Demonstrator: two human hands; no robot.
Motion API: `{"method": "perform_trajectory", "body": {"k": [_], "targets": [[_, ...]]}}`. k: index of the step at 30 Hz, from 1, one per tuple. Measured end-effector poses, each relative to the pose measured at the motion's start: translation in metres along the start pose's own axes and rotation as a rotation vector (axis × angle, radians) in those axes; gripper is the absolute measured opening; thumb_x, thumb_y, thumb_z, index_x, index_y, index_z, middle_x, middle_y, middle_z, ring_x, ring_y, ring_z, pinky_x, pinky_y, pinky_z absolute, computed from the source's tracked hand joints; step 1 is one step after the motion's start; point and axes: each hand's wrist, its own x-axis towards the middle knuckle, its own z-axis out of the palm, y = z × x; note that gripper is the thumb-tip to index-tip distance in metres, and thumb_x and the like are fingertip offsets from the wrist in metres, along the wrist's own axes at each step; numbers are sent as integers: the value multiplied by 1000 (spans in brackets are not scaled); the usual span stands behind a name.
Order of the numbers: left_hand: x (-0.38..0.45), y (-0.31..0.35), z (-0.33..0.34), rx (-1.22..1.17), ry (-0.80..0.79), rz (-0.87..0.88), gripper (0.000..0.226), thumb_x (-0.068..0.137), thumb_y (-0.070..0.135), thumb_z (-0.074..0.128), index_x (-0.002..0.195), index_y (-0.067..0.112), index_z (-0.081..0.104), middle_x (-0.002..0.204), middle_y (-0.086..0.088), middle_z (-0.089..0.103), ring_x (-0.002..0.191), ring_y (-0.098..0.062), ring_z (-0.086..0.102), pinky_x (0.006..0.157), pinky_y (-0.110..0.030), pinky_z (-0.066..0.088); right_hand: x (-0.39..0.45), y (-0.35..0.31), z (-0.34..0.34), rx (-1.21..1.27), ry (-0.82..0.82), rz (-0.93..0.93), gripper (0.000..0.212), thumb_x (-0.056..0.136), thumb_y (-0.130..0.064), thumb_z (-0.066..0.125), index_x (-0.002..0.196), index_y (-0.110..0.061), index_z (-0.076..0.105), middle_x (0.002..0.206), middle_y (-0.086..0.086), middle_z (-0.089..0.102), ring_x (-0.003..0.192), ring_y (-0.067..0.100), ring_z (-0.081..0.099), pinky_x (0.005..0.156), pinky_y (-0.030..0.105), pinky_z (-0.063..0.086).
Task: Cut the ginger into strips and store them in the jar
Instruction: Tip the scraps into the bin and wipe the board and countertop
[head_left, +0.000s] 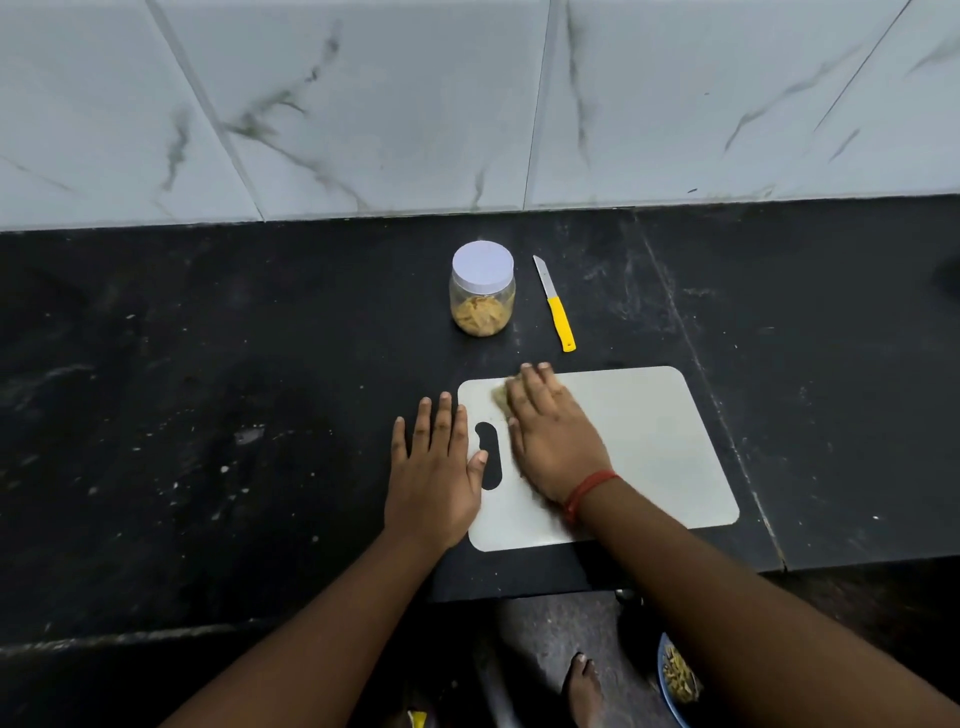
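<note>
A clear jar (482, 301) with a white lid on it stands on the black counter and holds ginger strips. To its right lies a yellow-handled knife (555, 304), blade pointing away. In front of them lies a white cutting board (649, 447). My right hand (553, 436) lies flat on the board's far left corner, fingers straight, over a small yellowish-brown thing (500, 399) that is mostly hidden. My left hand (434, 467) rests flat on the counter at the board's left edge, thumb on the board beside its handle hole.
A marble-tiled wall (467, 104) backs the black counter (208, 389). Below the counter's front edge, a blue bowl (670, 680) with yellowish scraps sits on the floor beside a bare foot (582, 686).
</note>
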Motion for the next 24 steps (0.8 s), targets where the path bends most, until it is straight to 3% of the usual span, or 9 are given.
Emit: {"method": "perform_trajectory", "body": {"k": [2,5,9,12,15,19,20,22,24], "targets": [[-1,-1,0,-1,-17,23,70,101,50,15,157,13,33,167,-11,23,154,-31,20,123,-57,17,-4,2,-3,2,-4,-134,53,100,-34,27,148,-12,34,155,10,29,146,27,18,119,38,20],[-1,-17,-3,-9,5,24,73,100,56,16,159,15,30,168,-11,18,155,-32,15,123,-56,16,0,11,-6,-11,34,-22,54,100,-35,24,149,-13,32,156,9,28,147,26,16,120,37,18],[-3,-58,-8,9,6,-83,81,97,65,13,161,17,21,170,-11,8,157,-31,3,125,-53,4,4,13,-4,-17,-7,-24,55,100,-36,23,150,-14,31,157,9,26,147,26,15,120,38,17],[-4,-62,-10,8,11,-81,78,99,63,15,160,16,28,168,-12,15,156,-30,11,125,-54,8,14,-9,-3,-24,-4,70,58,98,-34,20,148,-9,33,155,15,27,146,33,15,119,42,18],[-5,-59,-9,24,7,-67,77,99,61,12,160,17,29,168,-11,17,156,-30,14,125,-55,12,18,-40,0,-57,-59,-164,55,98,-32,27,147,-9,36,155,15,28,145,33,19,118,43,22],[-6,-63,-10,24,21,-77,76,99,62,14,160,18,26,168,-10,18,156,-29,13,125,-54,12,33,-30,-5,-39,-14,72,60,96,-30,15,147,-6,33,153,19,30,145,37,16,120,44,15],[-6,-62,-10,25,20,-79,76,99,62,14,160,19,26,168,-10,18,156,-29,13,125,-54,11,30,-35,-5,-49,-37,21,60,96,-30,14,148,-5,32,153,20,30,145,37,16,120,45,14],[-6,-60,-10,26,16,-73,76,99,63,14,161,20,24,169,-9,16,156,-29,12,125,-53,10,22,-39,-1,-60,-56,-170,55,99,-30,22,148,-7,33,155,16,28,145,33,18,119,43,18],[-5,-61,-10,25,22,-69,76,99,63,13,161,21,23,169,-9,16,156,-29,11,125,-53,10,18,-28,-3,-2,-17,-54,53,99,-29,29,148,-10,34,155,14,27,145,33,19,119,40,19]]}}
